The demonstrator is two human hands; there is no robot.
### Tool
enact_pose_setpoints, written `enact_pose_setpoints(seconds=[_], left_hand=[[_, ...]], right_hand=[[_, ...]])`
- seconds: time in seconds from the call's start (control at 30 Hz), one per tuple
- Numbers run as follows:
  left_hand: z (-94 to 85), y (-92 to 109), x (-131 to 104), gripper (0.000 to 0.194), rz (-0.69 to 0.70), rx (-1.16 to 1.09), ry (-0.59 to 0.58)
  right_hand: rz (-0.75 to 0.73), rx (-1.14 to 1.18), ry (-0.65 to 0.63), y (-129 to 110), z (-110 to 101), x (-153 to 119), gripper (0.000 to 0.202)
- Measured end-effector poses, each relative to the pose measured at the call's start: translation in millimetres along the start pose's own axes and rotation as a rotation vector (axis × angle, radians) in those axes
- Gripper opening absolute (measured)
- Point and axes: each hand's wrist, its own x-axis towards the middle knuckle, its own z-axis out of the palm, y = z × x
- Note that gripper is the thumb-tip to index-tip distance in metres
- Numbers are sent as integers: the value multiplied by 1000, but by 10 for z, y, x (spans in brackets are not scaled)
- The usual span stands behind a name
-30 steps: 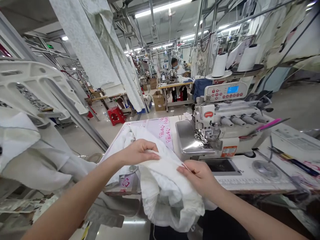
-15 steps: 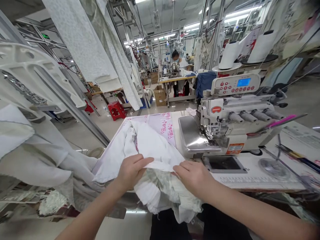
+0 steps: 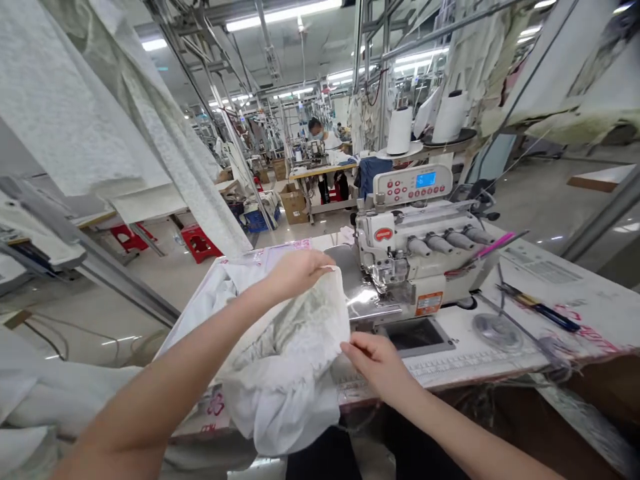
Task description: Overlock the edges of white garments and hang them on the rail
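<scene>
A white and pale green patterned fabric piece [image 3: 295, 387] with a gathered, ruffled part is spread between my hands, its lower part hanging over the table's front edge. My left hand [image 3: 303, 272] is closed in a pinch on its upper corner, beside the metal plate of the overlock sewing machine [image 3: 415, 247]. Lower down, my right hand [image 3: 373, 360] pinches the fabric's right edge, thumb against fingers. Between the two hands the edge runs fairly taut. More white cloth [image 3: 200, 303] lies on the table at the left, partly behind my left arm.
White thread cones [image 3: 447, 117] stand behind the machine. Scissors or snips with dark handles [image 3: 543, 308] and a clear round disc [image 3: 497, 331] lie on the table at the right. Fabric lengths [image 3: 145, 133] hang at the left. A person [image 3: 317, 137] sits at another machine farther back.
My left hand has moved up and forward, turning the fabric so its pale green side shows. My right hand has shifted slightly down and keeps its pinch. The camera view has swung right.
</scene>
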Motion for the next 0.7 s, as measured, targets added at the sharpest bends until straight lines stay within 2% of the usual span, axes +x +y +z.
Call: enact_pose_setpoints(seconds=[0.1,0.2,0.37,0.43,0.57,0.7], left_hand=[[325,29,23,21,-38,-242,55],[468,89,58,21,-107,-322,94],[522,130,148,22,-134,-370,79],[529,143,158,19,-144,-417,46],[561,270,128,14,-250,-498,-18],[633,440,175,10,-328,-457,88]], right_hand=[[49,-7,61,214,-167,-157,33],[88,5,107,248,-160,-152,31],[199,184,104,161,8,-30,41],[238,307,40,174,8,-86,44],[248,464,-175,328,-155,-411,45],[276,455,-152,471,-374,-629,44]])
